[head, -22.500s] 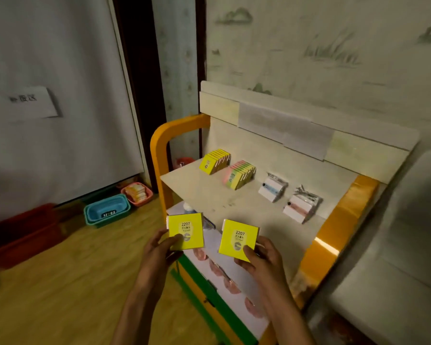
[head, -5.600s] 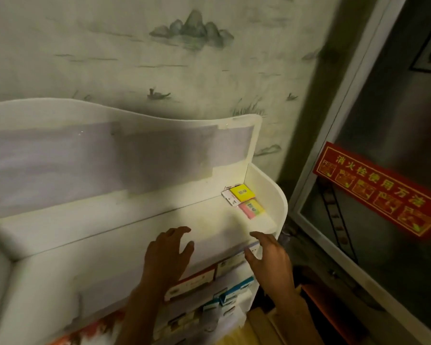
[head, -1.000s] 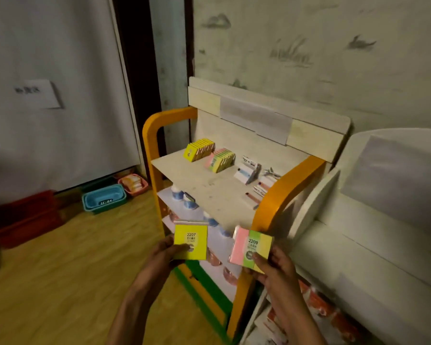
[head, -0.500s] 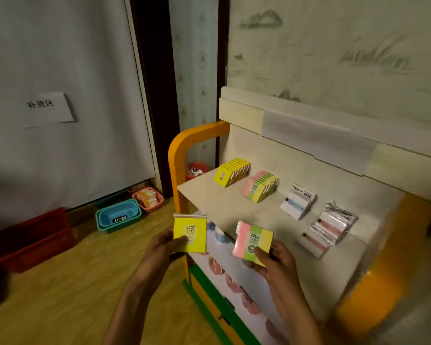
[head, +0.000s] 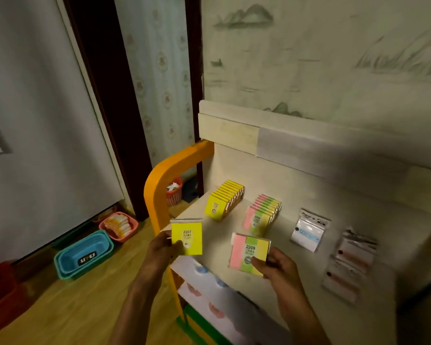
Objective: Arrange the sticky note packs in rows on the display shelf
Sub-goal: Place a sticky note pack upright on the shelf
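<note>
L hand (head: 162, 247) pinches yellow pack (head: 187, 236), R hand (head: 275, 266) grips pink/green/yellow pack (head: 249, 253) — both held above front edge of shelf (head: 281, 247). Behind them, near backboard — yellow row (head: 224, 204) & multicolor row (head: 261, 215) side by side.

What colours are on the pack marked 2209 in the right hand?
Pink, green and yellow vertical stripes on the square sticky note pack marked 2209, clearest in the head view.

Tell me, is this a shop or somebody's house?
Probably a small stationery shop. Matching sticky note packs stand in neat rows on the display shelf, the yellow row beside the pink-and-green row. Each hand holds one more pack, and baskets of stock sit on the floor.
</note>
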Action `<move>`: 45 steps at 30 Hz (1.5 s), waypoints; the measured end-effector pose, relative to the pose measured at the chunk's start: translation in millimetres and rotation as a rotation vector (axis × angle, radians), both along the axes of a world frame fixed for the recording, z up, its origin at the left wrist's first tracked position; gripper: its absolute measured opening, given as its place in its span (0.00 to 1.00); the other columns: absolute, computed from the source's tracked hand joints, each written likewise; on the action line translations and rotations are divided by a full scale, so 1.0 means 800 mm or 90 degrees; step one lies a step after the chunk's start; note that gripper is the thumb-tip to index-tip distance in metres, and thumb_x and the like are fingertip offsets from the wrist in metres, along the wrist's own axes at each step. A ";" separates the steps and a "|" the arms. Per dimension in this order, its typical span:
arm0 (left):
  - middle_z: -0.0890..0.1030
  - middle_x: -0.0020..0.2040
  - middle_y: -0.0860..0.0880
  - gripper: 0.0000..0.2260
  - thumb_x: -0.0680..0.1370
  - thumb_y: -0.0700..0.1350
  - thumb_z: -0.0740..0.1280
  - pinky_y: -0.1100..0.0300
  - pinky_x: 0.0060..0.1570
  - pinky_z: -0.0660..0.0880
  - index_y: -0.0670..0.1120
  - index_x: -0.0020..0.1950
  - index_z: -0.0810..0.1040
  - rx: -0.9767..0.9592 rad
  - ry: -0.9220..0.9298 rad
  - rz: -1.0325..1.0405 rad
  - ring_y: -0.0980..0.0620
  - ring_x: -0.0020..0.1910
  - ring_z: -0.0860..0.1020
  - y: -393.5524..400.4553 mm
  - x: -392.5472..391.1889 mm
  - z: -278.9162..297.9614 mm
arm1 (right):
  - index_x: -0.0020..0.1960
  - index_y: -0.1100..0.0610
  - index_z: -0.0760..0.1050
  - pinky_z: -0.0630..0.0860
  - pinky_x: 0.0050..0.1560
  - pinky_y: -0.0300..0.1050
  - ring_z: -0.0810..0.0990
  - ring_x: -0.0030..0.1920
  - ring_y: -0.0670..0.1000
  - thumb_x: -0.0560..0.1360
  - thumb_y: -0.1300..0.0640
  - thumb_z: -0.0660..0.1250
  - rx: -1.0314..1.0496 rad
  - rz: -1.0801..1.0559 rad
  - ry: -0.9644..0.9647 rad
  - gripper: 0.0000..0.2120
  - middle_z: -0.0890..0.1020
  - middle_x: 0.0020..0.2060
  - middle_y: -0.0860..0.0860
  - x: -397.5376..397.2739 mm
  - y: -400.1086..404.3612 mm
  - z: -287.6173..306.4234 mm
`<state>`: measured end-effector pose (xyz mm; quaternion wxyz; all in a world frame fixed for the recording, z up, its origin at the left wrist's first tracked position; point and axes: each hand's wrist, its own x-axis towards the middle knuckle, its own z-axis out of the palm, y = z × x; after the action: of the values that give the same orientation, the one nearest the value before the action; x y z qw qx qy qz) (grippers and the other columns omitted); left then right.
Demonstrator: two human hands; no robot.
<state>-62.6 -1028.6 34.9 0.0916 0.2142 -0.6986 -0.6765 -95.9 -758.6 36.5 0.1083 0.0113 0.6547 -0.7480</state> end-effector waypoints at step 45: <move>0.84 0.52 0.43 0.10 0.78 0.47 0.69 0.54 0.51 0.71 0.46 0.58 0.82 -0.274 0.000 0.013 0.39 0.53 0.80 -0.019 -0.282 -0.121 | 0.44 0.55 0.80 0.80 0.44 0.44 0.84 0.42 0.48 0.62 0.57 0.82 0.249 -0.435 -0.121 0.15 0.85 0.39 0.48 -0.151 -0.067 -0.098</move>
<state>-288.0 -1043.4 -62.3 0.1421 0.1971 -0.8245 -0.5110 -216.8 -812.1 -41.8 -0.0910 0.3176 0.7303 -0.5980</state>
